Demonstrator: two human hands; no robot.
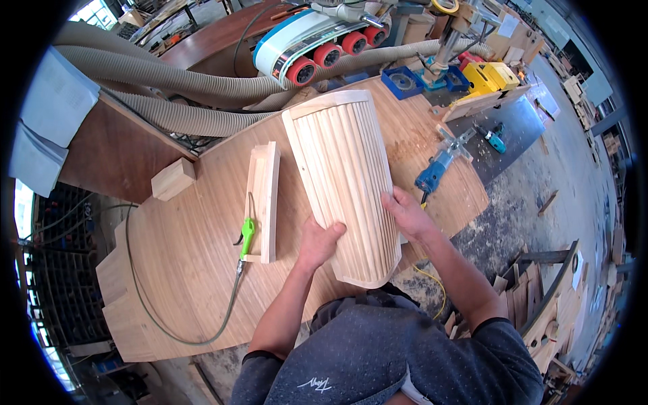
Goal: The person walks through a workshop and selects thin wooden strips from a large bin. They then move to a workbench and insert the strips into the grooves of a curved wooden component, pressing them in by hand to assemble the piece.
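Between my two hands is a curved, slatted wooden panel point(345, 182) with a pale frame along its ends, held tilted over the workbench. My left hand point(320, 241) grips its left edge, the thumb lying on the slats. On the opposite edge my right hand point(408, 213) holds on with the thumb on top; its other fingers are partly hidden. Left of the panel, a narrow wooden box-like frame point(271, 202) rests on the bench, and a green air blow gun point(248, 235) lies against it with its hose attached.
The wooden workbench point(182, 270) spreads beneath. A blue router point(435, 172) sits on its right, near a teal cordless drill point(495, 138). At the back are a power feeder point(317, 50) with red wheels and thick ribbed hoses point(196, 115). A wood block point(173, 179) stands at left.
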